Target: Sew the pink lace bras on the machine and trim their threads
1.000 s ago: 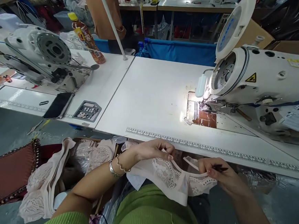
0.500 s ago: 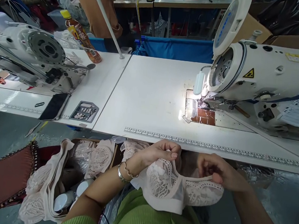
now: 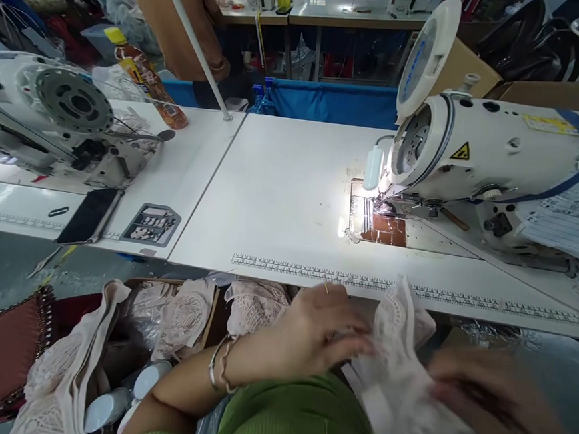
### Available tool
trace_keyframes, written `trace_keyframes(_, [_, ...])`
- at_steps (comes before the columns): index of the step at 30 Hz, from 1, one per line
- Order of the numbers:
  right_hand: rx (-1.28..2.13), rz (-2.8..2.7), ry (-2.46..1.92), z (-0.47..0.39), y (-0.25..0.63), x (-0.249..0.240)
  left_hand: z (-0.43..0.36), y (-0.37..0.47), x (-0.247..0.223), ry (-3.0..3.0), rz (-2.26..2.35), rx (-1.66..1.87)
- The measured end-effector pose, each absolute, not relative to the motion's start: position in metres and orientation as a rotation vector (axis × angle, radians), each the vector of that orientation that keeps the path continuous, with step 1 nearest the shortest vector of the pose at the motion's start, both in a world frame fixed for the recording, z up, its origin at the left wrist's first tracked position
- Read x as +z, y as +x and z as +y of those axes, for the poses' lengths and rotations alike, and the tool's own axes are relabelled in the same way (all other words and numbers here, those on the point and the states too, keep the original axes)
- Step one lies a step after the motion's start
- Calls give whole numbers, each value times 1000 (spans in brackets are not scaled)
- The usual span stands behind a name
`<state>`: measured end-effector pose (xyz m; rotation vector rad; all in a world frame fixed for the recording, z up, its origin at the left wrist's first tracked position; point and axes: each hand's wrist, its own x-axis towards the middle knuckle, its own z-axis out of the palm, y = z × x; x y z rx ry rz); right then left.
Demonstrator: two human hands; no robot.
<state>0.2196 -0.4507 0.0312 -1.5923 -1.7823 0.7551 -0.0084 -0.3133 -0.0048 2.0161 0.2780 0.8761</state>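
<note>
A pale pink lace bra [image 3: 397, 372] hangs in front of my body below the table's front edge, partly smeared by motion. At its left side is my left hand [image 3: 323, 333], with bracelets on the wrist and the fingers bent towards the fabric; whether they pinch it is unclear. My right hand [image 3: 495, 400] is blurred at the bra's right side, its fingers too smeared to read. One lace cup stands up against the table edge between the hands.
A sewing machine [image 3: 475, 151] with a lit needle area stands on the white table [image 3: 281, 196] at the right; another machine [image 3: 62, 112], a bottle [image 3: 150, 82] and a phone [image 3: 89, 216] are left. Lace pieces [image 3: 186, 316] fill a box below. A person stands behind.
The bra has been turned from lying sideways to hanging more upright and has shifted right. My right hand has moved lower and right; my left hand has moved slightly down. The view has shifted a little.
</note>
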Motion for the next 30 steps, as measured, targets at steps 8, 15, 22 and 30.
trace_keyframes(8, [601,-1743,-1574,-431,170,-13,-348,-1,-51,2119,447,963])
trace_keyframes(15, [340,-1869,-1568,-436,190,-32,-339,-5,-48,1973,525,974])
trace_keyframes(22, [836,-1709,-1393,-435,217,-24,-319,-20,-43,1549,610,948])
trace_keyframes(30, [441,-1655,-1503,-439,223,-23,-315,-26,-52,1540,693,1059])
